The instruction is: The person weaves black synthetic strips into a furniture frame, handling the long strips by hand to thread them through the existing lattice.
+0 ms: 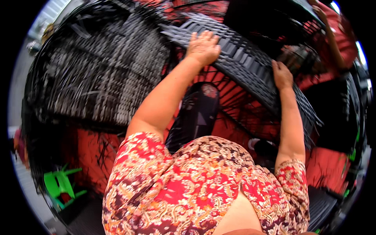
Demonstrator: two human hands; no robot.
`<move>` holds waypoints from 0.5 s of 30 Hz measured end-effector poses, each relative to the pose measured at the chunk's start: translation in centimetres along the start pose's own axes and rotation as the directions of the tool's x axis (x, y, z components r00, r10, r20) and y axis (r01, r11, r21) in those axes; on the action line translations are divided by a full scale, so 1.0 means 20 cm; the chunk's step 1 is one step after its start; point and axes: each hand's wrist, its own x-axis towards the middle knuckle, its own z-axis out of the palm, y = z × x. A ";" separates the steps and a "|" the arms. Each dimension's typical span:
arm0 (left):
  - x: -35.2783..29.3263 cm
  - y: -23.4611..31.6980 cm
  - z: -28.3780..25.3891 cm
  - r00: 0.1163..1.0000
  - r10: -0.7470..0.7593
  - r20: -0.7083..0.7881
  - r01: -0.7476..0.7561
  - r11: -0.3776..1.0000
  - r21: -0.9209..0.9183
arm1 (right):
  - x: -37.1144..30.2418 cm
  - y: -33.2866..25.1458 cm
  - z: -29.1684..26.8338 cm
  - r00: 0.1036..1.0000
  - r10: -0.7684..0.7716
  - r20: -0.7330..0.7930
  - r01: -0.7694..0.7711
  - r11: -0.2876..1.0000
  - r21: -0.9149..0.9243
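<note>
A long grey woven wicker panel (244,56) slants from upper middle down to the right, with loose strand ends sticking out at both ends. My left hand (203,48) lies on top of its upper left part, fingers stretched out over the weave. Farther right, my right hand (282,74) is closed on the panel's near edge, its fingertips partly hidden. Beneath the panel, thin dark strands fan out over the red floor (231,129).
A big dark woven piece (105,70) fills the left side. A small green plastic stool (60,186) is at lower left. At upper right is another person in a red top (338,35). Cut strands (103,152) litter the floor near my legs.
</note>
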 end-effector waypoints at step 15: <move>0.01 -0.03 0.08 0.989 0.024 0.143 -0.040 0.994 0.106 | -0.48 0.05 0.07 0.986 -0.164 0.015 0.160 0.974 0.158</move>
